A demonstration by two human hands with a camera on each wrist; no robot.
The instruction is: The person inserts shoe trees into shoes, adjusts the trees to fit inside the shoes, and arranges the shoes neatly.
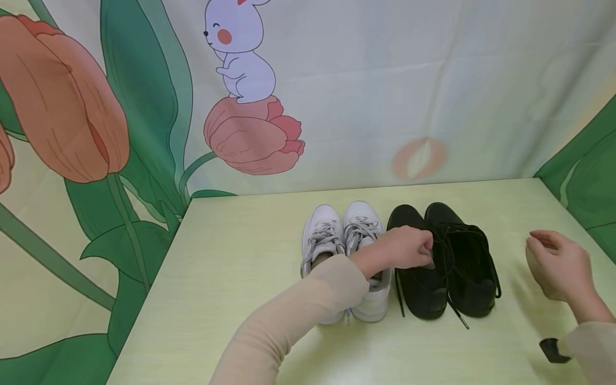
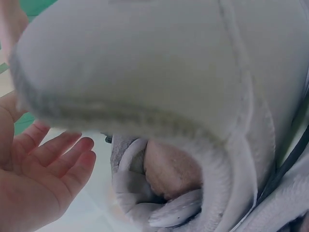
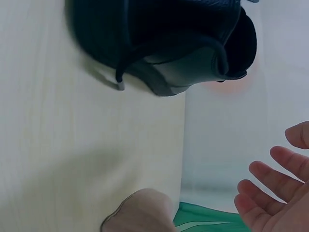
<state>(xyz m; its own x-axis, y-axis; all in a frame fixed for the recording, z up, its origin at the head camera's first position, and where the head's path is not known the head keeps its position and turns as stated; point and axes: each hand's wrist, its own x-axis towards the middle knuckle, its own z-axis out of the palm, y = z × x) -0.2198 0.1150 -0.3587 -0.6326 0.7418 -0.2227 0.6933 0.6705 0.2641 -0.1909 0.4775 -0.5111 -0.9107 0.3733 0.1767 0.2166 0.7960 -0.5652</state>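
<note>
A pair of white lace-up shoes [image 1: 323, 224] stands beside a pair of black lace-up shoes [image 1: 441, 215], toes toward the back. My left hand [image 1: 406, 247] hovers across the right white shoe, over the left black shoe; in the left wrist view its fingers [image 2: 72, 157] are loosely bent with nothing between them. That view is largely filled by a white shoe's heel [image 2: 140, 63]. To the right of the black pair, my right hand [image 1: 560, 264] is above the table, fingers relaxed and holding nothing. A black shoe [image 3: 188, 63] appears in the right wrist view.
The pale table [image 1: 231, 278] ends at a fabric backdrop [image 1: 356, 123] printed with a rabbit and tulips. Black laces [image 1: 459, 313] trail onto the table by the black shoes. A small black device [image 1: 555, 350] sits at my right sleeve.
</note>
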